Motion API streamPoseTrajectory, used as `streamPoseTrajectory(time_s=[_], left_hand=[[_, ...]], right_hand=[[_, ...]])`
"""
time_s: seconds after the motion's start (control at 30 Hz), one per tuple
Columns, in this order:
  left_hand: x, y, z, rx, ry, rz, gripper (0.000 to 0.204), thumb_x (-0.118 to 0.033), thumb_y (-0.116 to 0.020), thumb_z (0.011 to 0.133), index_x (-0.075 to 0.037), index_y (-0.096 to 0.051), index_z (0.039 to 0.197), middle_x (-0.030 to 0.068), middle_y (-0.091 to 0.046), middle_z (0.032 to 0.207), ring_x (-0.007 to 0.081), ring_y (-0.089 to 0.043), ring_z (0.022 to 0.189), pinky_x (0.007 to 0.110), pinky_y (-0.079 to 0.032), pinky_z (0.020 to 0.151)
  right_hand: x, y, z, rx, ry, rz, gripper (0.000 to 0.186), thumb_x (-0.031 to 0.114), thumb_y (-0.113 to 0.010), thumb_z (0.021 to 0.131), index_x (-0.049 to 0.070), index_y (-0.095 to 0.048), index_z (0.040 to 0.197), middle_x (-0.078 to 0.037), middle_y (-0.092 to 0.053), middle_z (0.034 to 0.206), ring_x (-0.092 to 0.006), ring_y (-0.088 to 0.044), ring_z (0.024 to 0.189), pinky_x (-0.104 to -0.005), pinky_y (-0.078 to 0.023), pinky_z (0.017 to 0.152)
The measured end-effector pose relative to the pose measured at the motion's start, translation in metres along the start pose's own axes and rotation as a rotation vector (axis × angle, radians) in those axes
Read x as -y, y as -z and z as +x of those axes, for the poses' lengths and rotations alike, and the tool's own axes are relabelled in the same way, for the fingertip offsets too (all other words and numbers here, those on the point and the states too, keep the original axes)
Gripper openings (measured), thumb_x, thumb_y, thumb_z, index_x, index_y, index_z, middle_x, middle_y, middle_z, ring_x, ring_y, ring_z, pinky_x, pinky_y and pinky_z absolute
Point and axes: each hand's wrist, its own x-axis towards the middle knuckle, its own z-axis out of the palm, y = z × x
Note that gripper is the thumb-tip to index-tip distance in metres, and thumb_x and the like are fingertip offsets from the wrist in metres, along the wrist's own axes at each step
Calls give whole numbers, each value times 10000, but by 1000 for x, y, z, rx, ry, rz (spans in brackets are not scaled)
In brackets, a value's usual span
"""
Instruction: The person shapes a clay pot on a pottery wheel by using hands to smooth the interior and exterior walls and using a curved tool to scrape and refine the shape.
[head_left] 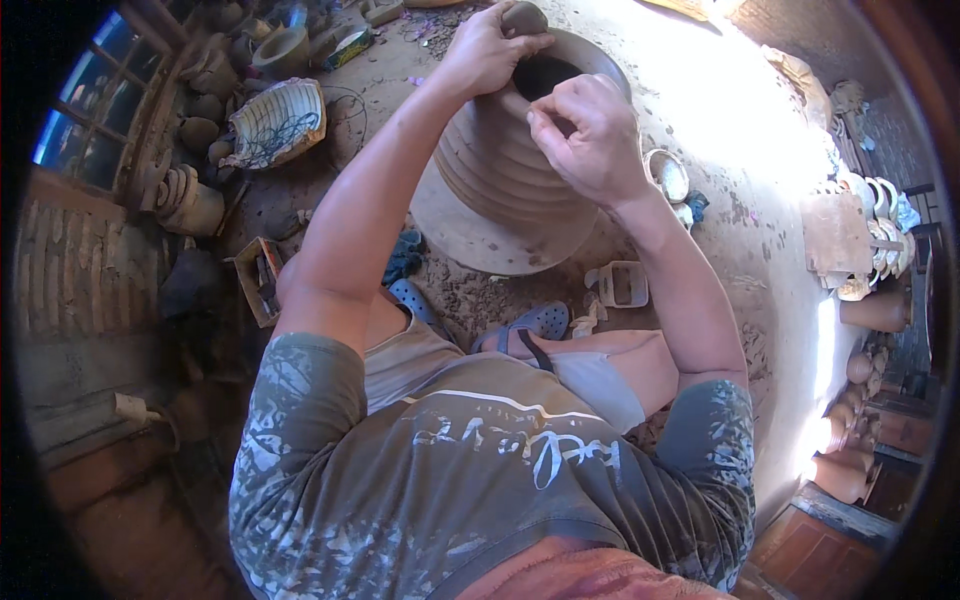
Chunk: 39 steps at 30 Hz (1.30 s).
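A large ridged clay pot (505,180) stands in front of me on a pale round disc (475,245). Its dark opening faces up between my hands. At the far left of the rim, my left hand (490,52) is closed on a dark, rounded lump of clay (524,18). My right hand (592,135) is curled over the near right part of the mouth, thumb and fingers pinching the clay rim (513,105). The right fingertips are partly hidden by the hand itself.
On the left lie a ribbed tray-like piece (278,122) with tangled cord, a bowl (282,52) and a small wooden box (257,280). A plastic basket (622,285) and a round metal-looking dish (667,175) sit right of the disc. Clay pots (840,478) line the right wall.
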Motion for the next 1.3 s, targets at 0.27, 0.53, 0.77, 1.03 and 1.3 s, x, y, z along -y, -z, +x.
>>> streamPoseTrajectory(time_s=[0.27, 0.53, 0.77, 1.03, 1.3], left_hand=[[22, 18, 35, 406, 3, -195, 198, -53, -785, 962, -20, -696, 1136, -4, -691, 1017, 79, -621, 944, 271, -537, 844], [17, 20, 46, 527, 49, -256, 198, -70, -784, 974, -18, -709, 1150, -16, -699, 1034, 84, -639, 969, 276, -558, 896], [17, 22, 46, 546, 10, -167, 118, -61, -776, 982, -28, -708, 1072, -30, -680, 1007, 73, -623, 943, 272, -534, 840], [-14, -1, 9, 125, -16, -111, 226, -114, -770, 973, 6, -712, 1156, 82, -729, 1049, 156, -680, 1014, 316, -550, 908], [13, -9, -19, -278, -80, 226, 377, -240, -814, 955, 38, -699, 1183, 140, -789, 1049, 217, -728, 957, 365, -569, 914]], right_hand=[[1, -4, -2, -37, 4, 70, 47, 100, -803, 812, 66, -787, 839, -65, -697, 872, -275, -654, 888, -399, -553, 792], [-9, 14, -11, 1, 39, 93, 82, 91, -833, 803, 83, -812, 882, -32, -687, 862, -252, -630, 924, -382, -521, 836], [-38, 39, -23, 45, 111, 135, 146, 56, -859, 787, 98, -826, 923, -5, -700, 901, -230, -615, 954, -365, -508, 867], [-83, 53, -73, -238, -260, 289, 133, 34, -826, 889, 78, -829, 1014, -33, -728, 911, -148, -658, 847, -308, -554, 788], [-53, 31, -73, 191, -746, 454, 827, 50, -632, 859, 267, -458, 1638, 13, -616, 655, -61, -560, 618, -284, -537, 687]])
